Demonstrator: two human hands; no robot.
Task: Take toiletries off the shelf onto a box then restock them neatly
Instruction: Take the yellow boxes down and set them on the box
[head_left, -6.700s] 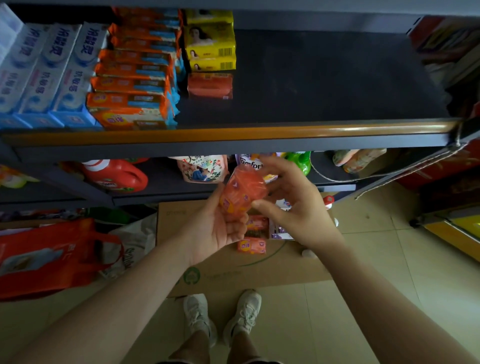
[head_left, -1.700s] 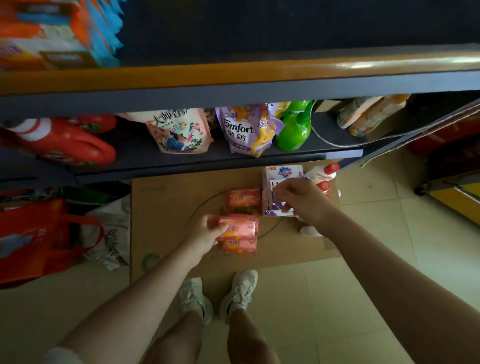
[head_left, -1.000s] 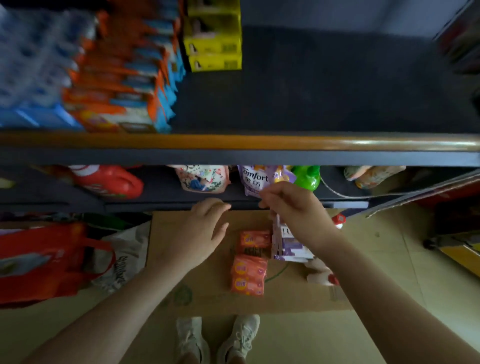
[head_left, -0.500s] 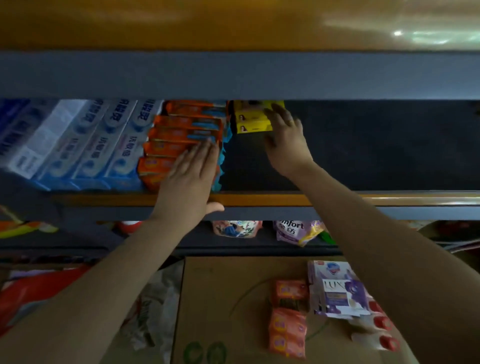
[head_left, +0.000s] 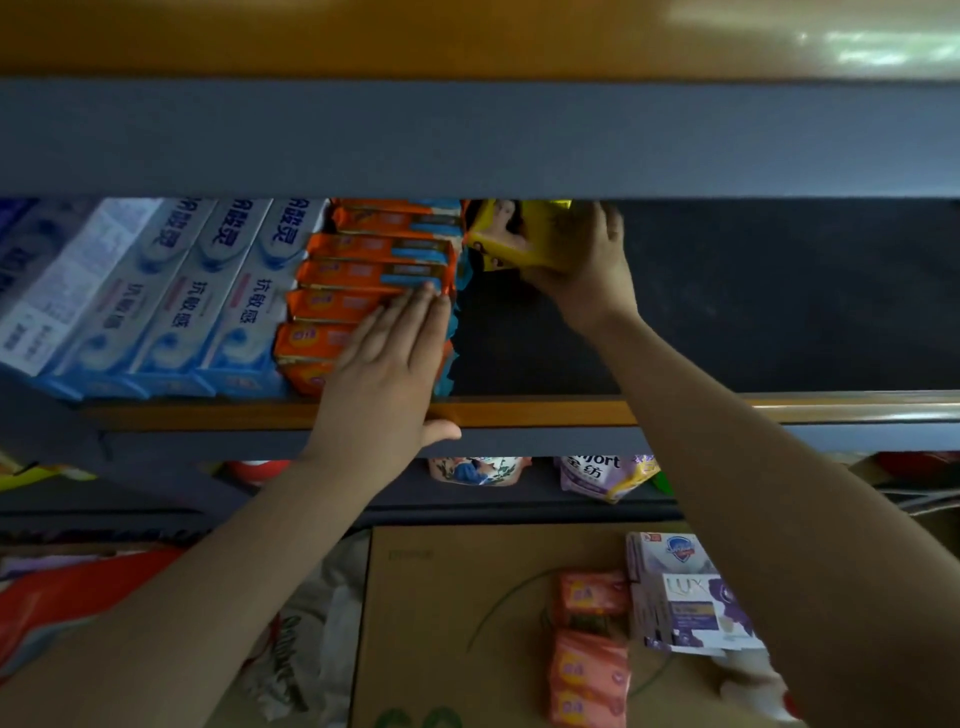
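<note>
Gripping yellow soap pack (head_left: 511, 241), right hand (head_left: 587, 270); left hand (head_left: 387, 369) flat on orange soap packs (head_left: 358, 280).

The scene is dim, the shelf (head_left: 779, 291) interior falling into deep shadow at right. A pale glare streaks the orange rail (head_left: 857, 44) at far top right. Wide-angle distortion bows the shelf edges, and everything looks soft, the nearest bottom corners blurriest.

The white and purple soap carton (head_left: 696, 608) on the brown cardboard box, far below the right hand's grip, reads "LUX". The lilac refill pouch (head_left: 605, 475) under the shelf shows "…fort". The blue-white toothpaste boxes (head_left: 208, 296), left of the left hand, carry Chinese characters "抗敏感".
</note>
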